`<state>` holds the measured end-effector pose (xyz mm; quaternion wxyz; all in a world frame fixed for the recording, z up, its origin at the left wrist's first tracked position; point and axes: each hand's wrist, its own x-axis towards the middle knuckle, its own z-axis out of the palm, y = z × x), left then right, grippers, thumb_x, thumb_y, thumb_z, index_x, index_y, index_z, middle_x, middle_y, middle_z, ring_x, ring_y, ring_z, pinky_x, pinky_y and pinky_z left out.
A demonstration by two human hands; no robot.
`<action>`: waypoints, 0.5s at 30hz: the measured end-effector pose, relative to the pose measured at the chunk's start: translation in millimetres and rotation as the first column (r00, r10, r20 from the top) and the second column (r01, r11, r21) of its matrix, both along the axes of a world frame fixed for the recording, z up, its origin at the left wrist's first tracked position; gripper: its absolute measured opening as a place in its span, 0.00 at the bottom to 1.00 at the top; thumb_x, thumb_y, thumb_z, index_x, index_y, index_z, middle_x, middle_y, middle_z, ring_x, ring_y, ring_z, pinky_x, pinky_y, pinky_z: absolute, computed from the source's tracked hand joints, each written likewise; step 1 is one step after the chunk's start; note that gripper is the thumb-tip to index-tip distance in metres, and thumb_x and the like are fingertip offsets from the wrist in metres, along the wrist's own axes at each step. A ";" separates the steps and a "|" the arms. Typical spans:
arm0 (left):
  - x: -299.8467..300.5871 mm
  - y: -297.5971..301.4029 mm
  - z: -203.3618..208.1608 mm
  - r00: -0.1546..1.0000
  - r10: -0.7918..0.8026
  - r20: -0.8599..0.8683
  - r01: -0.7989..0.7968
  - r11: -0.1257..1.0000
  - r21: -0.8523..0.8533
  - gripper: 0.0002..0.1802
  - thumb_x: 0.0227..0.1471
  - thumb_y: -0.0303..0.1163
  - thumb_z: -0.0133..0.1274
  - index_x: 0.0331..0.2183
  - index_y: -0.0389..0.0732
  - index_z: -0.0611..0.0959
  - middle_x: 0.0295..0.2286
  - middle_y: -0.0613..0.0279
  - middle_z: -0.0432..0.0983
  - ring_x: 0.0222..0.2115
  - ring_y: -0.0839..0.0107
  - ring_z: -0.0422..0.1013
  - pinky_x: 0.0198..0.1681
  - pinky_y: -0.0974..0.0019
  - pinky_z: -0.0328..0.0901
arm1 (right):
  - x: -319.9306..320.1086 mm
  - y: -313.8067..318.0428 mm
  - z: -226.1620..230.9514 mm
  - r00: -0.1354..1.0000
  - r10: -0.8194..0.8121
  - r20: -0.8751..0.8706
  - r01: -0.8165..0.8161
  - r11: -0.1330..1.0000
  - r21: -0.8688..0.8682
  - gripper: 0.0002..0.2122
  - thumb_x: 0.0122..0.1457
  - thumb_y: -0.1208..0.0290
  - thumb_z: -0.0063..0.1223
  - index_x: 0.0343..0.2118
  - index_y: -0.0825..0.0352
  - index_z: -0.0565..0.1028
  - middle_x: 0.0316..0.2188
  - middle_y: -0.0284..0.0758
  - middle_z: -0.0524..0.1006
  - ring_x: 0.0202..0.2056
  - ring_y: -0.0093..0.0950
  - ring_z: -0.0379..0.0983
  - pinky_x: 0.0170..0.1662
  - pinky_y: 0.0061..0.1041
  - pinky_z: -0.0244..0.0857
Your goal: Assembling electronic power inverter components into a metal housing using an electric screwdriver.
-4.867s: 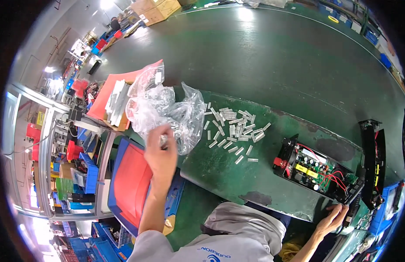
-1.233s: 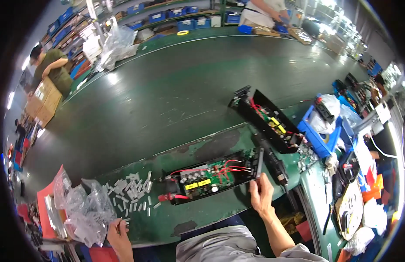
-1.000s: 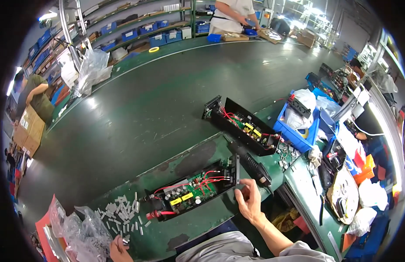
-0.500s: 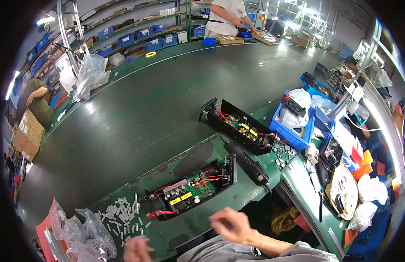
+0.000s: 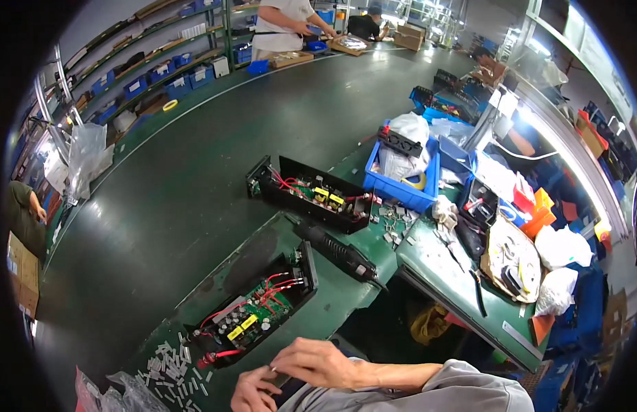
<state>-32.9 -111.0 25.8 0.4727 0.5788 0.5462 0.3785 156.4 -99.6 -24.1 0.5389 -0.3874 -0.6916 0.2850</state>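
Hands (image 5: 291, 374) meet, seemingly below circuit tray (image 5: 253, 317).

You get bright overhead light glaring off the green conveyor belt (image 5: 215, 165); around it, fisheye edges bend, darken and blur.

Both hands sit at the near edge of the table (image 5: 332, 312), left hand (image 5: 255, 393) just left of and below right hand (image 5: 318, 362), close together. Open case with circuit board (image 5: 253, 317) lies just beyond them. Pile of small metal clips (image 5: 171, 364) to its left, plastic bag (image 5: 123, 397) nearer still. Electric screwdriver (image 5: 336, 250) lies right of the case. Second open case (image 5: 308, 196) behind it. Storage bin (image 5: 404, 182) right of that second case.
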 end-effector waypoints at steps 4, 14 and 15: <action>-12.9 21.4 -0.1 0.996 0.002 -0.087 0.026 0.946 0.324 0.43 0.69 0.59 0.25 0.46 0.31 0.83 0.36 0.53 0.81 0.33 0.62 0.78 0.38 0.62 0.74 | 17.7 -3.0 -3.0 0.995 -0.080 -0.064 0.063 0.970 -0.233 0.09 0.59 0.79 0.60 0.43 0.69 0.81 0.36 0.40 0.81 0.36 0.37 0.79 0.39 0.31 0.73; 11.9 49.7 15.6 0.995 -0.037 0.092 0.044 0.996 -0.081 0.09 0.56 0.19 0.58 0.41 0.30 0.80 0.39 0.51 0.82 0.40 0.66 0.79 0.47 0.66 0.74 | 50.6 12.8 3.8 0.988 -0.126 0.086 0.147 0.936 -0.319 0.11 0.63 0.80 0.54 0.48 0.68 0.80 0.37 0.40 0.78 0.39 0.35 0.76 0.43 0.30 0.70; 16.2 53.9 8.3 0.981 -0.022 0.194 0.041 0.995 -0.093 0.14 0.54 0.17 0.59 0.44 0.30 0.78 0.40 0.50 0.82 0.41 0.66 0.79 0.48 0.66 0.73 | 51.7 13.3 5.6 0.986 -0.140 0.095 0.164 0.923 -0.348 0.10 0.64 0.80 0.54 0.46 0.68 0.79 0.36 0.40 0.78 0.37 0.33 0.76 0.42 0.29 0.70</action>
